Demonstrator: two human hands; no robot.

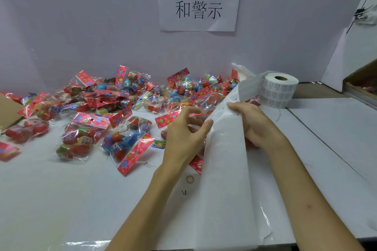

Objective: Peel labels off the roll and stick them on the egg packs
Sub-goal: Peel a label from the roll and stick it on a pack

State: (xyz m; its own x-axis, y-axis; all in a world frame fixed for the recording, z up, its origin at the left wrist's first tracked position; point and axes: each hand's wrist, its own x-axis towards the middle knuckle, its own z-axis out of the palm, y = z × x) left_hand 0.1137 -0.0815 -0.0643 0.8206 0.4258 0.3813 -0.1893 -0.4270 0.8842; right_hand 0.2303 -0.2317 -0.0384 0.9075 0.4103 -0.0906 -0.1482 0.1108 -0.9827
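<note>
1. The label roll point(278, 89) stands at the far right of the surface point(61, 199). Its backing strip point(224, 169) trails to the near edge.
2. Hands: the left hand point(183, 134) pinches the strip's left edge and the right hand point(253, 126) grips the strip.
3. The egg packs point(126, 104) are piled along the far edge. No applied labels are discernible, so most labelling probably remains.

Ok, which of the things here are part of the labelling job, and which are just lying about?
In the job:
label roll
paper strip running off the roll
egg packs
left hand and right hand, both at the strip

Lying about:
rubber band
cardboard at the left edge
box at the right edge
</note>
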